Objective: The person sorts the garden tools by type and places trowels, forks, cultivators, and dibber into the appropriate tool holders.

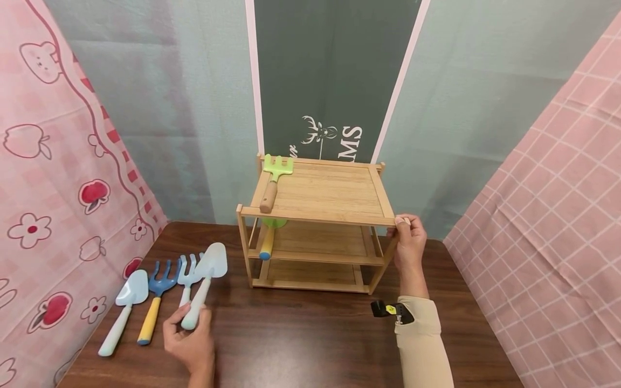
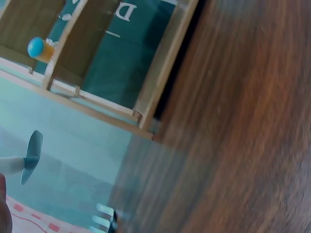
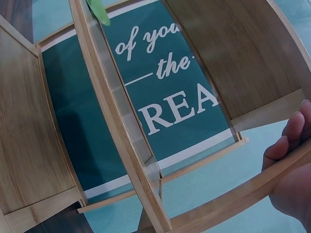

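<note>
My left hand (image 1: 190,340) grips a garden trowel by its pale green handle, its light blue blade (image 1: 214,261) raised and pointing away from me. Just behind it a light blue hand fork (image 1: 190,272) is partly covered by the hand and trowel. With my right hand (image 1: 410,243) I hold the front right corner of a three-tier wooden shelf (image 1: 330,188). A green hand fork (image 1: 274,180) with a wooden handle lies on the top tier's left side. On the middle tier is a tool with a yellow, blue-tipped handle (image 1: 267,243); the upper tier hides part of its green head.
Left on the brown table (image 1: 291,339) lie another light blue trowel (image 1: 127,302) and a blue hand fork (image 1: 159,293) with a yellow handle. Pink patterned cloth (image 1: 63,215) hangs at the left, pink checked cloth (image 1: 548,205) at the right, and a green curtain (image 1: 335,64) behind.
</note>
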Available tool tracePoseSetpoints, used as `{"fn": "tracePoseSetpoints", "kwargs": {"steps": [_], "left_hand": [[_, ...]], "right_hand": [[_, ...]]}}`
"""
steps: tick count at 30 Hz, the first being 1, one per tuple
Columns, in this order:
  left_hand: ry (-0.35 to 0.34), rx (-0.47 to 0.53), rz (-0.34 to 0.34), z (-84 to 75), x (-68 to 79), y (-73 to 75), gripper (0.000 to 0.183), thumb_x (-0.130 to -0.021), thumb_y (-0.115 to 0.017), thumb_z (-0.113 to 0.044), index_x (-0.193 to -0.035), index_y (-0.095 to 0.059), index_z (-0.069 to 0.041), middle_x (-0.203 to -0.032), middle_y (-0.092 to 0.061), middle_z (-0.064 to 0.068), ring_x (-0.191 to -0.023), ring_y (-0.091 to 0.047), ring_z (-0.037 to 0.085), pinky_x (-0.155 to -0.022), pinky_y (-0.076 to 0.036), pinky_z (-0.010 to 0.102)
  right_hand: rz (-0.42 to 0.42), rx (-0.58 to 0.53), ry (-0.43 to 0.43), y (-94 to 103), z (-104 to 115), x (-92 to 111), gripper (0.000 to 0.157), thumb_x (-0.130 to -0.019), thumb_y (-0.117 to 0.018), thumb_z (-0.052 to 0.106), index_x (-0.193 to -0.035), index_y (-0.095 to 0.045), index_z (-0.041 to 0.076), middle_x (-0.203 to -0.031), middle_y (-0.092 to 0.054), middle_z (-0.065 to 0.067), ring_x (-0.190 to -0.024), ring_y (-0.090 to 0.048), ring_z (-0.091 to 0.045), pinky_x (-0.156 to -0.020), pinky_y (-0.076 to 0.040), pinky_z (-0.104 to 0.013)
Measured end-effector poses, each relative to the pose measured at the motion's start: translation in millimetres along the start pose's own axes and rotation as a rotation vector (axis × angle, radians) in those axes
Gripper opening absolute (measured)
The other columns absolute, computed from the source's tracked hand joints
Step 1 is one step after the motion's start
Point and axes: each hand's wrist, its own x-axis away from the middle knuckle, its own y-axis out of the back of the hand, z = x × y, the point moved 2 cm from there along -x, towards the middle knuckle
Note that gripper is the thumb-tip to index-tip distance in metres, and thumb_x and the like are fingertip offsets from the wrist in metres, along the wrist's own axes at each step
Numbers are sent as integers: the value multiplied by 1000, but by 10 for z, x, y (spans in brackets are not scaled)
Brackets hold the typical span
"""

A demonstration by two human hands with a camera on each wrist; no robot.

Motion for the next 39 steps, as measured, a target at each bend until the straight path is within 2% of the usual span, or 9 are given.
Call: {"fn": "tracePoseSetpoints", "kwargs": {"steps": [9,12,17,21,26,27,33,34,39], "left_hand": [[-24,61,25,-88,133,-26,26,-59,-66,23,-78,-49,20,-88,-60,12,-83,-59,19,-69,-47,19],[-70,169,59,-101,180,-40,25,-60,-64,24,-78,-48,18,-88,-59,18,-82,-60,20,-66,-49,19],[-63,336,108,-126,261,-56,26,-60,-62,24,-78,-44,19,-89,-54,26,-74,-63,24,-62,-52,22],[-77,416,141,-27,320,-49,27,-61,-63,25,-79,-44,19,-92,-55,25,-75,-65,23,-63,-53,22],[-72,443,161,-85,393,-73,26,-61,-64,24,-77,-45,18,-90,-52,29,-77,-62,28,-64,-53,25],[-87,441,180,46,409,-43,27,-61,-65,24,-79,-45,18,-92,-52,30,-79,-62,30,-65,-53,27],[-87,436,179,-298,425,-114,27,-58,-56,32,-78,-42,20,-90,-52,26,-75,-63,27,-64,-53,26],[-83,426,168,-492,419,-155,27,-58,-54,33,-76,-40,20,-89,-52,24,-73,-64,25,-63,-53,24],[-119,425,196,-592,425,-155,26,-59,-53,32,-77,-39,19,-90,-51,25,-74,-65,23,-64,-53,23]], "right_hand": [[-5,-3,-5,9,5,4,7,-87,-53,-5,-80,-56,-3,-65,-53,-6,-53,-51,-14,-49,-44,-22],[-4,-9,-5,3,8,5,8,-87,-53,-5,-80,-56,-3,-65,-53,-6,-53,-51,-14,-49,-44,-22],[0,-13,-5,-4,9,3,8,-88,-52,-5,-80,-56,-4,-66,-53,-6,-52,-51,-14,-48,-44,-22],[-3,-13,-5,1,5,-3,8,-88,-52,-6,-81,-55,-4,-65,-53,-6,-52,-51,-14,-48,-44,-22],[-3,-8,-4,4,6,-6,9,-88,-51,-6,-80,-55,-4,-64,-53,-6,-52,-51,-14,-48,-44,-22],[-3,-8,-4,5,7,-5,9,-88,-51,-6,-80,-55,-4,-64,-53,-6,-52,-51,-14,-48,-44,-22],[-3,-9,-7,9,9,-2,9,-88,-52,-6,-80,-56,-3,-65,-53,-6,-53,-51,-14,-48,-44,-22],[-4,-9,-8,10,6,-3,9,-88,-52,-6,-80,-56,-3,-64,-53,-6,-53,-51,-14,-48,-44,-22],[-6,5,-8,13,4,-2,6,-88,-53,-4,-82,-55,-5,-65,-53,-6,-53,-51,-14,-49,-44,-22]]}}
